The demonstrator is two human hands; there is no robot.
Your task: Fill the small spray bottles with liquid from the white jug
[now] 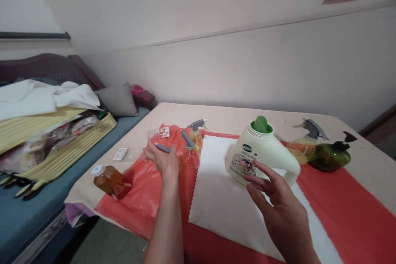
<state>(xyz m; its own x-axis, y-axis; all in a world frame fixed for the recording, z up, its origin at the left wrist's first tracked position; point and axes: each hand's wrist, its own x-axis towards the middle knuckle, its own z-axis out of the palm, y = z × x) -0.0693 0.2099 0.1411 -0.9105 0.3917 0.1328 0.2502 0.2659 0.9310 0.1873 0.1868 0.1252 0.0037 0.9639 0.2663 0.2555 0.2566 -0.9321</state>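
Observation:
My left hand (pixel 163 163) reaches over the red plastic sheet, fingers stretched and thumb apart around a grey spray head (pixel 162 147). What lies below that head is mostly hidden behind the hand, so firm contact cannot be told. Just right of it stand a spray bottle with pinkish contents (pixel 192 157) and another with yellow liquid (pixel 196 138). My right hand (pixel 280 206) is open in front of a pale green detergent jug (pixel 262 154), fingertips close to its label. The jug stands upright on a white cloth (pixel 216 202), with a green piece (pixel 260 124) in its mouth.
An amber bottle with a white cap (pixel 111 182) is at the table's left edge, near a small white card (pixel 120 154). At right stand a spray bottle with yellowish liquid (pixel 303 148) and a dark green pump bottle (pixel 330 157). A bed (pixel 130 121) adjoins the left.

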